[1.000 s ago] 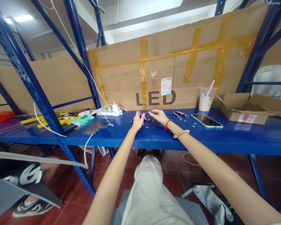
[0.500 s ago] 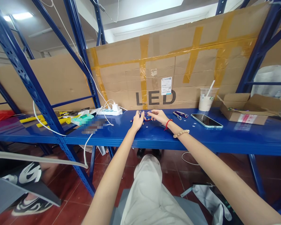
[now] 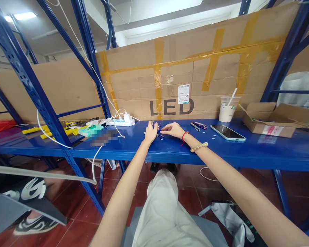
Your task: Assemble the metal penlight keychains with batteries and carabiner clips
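Both my hands rest on the blue shelf (image 3: 170, 149) in front of a big cardboard sheet marked LED (image 3: 171, 107). My left hand (image 3: 150, 132) is curled, fingertips pinching small dark keychain-like parts (image 3: 156, 126); which one it holds is too small to tell. My right hand (image 3: 173, 130), with a red string and a bead bracelet on the wrist, reaches left with fingers pinched at the same little pile. More of these small parts (image 3: 198, 126) lie a bit to the right.
A phone (image 3: 228, 132) lies right of my hands, then a plastic cup with a straw (image 3: 228, 109) and an open carton (image 3: 269, 119). A white power strip with cables (image 3: 121, 121), a green box (image 3: 91, 130) and yellow tools (image 3: 54, 131) sit left. Another person's shoe (image 3: 36, 224) is at lower left.
My right hand has slid a little left and nearer, closing on the small parts. My left hand has barely shifted.
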